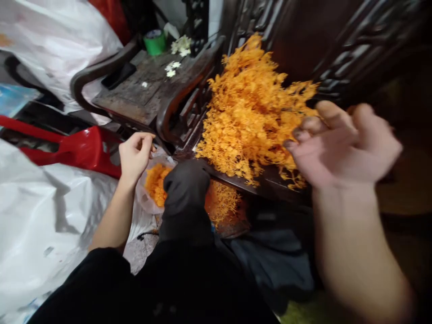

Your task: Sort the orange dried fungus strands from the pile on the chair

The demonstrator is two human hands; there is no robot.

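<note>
A large heap of orange branching sprigs lies on a dark carved wooden seat in front of me. At its right edge is my right hand, palm turned up and slightly blurred. Its fingers are loosely bent and apart, and nothing shows in the palm. My left hand is closed, thumb against curled fingers, above a clear plastic bag. Whatever those fingers hold, if anything, is hidden. Orange pieces fill the bag. More orange sprigs lie below the seat edge, beside my knee.
Left of the heap, a wooden armchair holds a roll of green tape, pale flowers and a dark flat object. A red plastic stool and large white sacks crowd the left side.
</note>
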